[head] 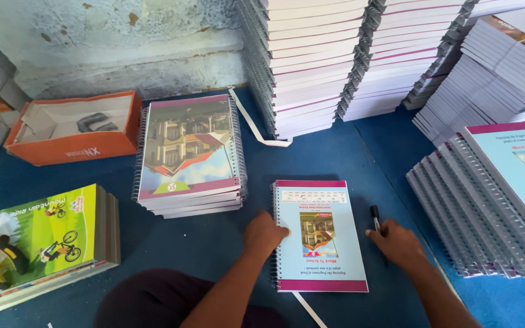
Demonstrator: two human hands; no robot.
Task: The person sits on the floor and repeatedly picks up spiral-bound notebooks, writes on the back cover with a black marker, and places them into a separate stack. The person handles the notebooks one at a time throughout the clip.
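Nearest the camera, a spiral notebook [320, 234] lies flat on the blue counter [214, 237], light blue cover up, binding on its left edge. The left hand [264, 232] rests on that bound edge, fingers curled together and pressing down on the coil. The right hand [399, 243] sits on the counter just right of the notebook, not touching it; its fingers are closed around a black marker [376, 218], tip pointing away from the person. A white strip [308, 308] pokes out from under the notebook's near edge.

Far left, a pile of books with a green cycling cover [37, 240]. Beyond the left hand, a short stack of spiral notebooks [189, 152] with a building on the cover. Right side, a slanted row of notebooks [487, 206] overlapping like shingles.

Further back on the left, an open orange box [74, 130] holds a dark object, too unclear to tell. At the rear, tall stacks of notebooks [317, 61] stand against a worn wall [123, 42].
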